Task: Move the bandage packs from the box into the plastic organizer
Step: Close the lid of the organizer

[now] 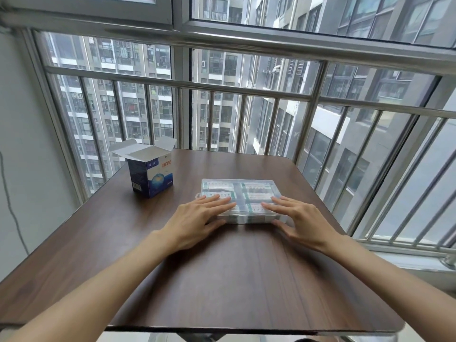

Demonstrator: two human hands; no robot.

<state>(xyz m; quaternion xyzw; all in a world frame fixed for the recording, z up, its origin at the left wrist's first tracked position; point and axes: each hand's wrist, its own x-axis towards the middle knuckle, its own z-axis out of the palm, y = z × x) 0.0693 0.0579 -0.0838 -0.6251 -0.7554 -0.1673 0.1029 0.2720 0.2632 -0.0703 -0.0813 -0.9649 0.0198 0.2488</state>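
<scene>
Both hands, left (197, 219) and right (299, 219), press flat, fingers straight, on the filled organizer's (246, 185) lid at centre frame; box (150, 174) open upper left. Latching likely follows.

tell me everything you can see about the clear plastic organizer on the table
The plastic organizer is a shallow, clear rectangular case lying flat on the brown table, right of the open blue and white box. Its lid looks closed. Through it show two columns of white packs with green edges, split by a centre divider. The left hand and right hand rest straight fingers on its near lid, thumbs against the front edge.
</scene>
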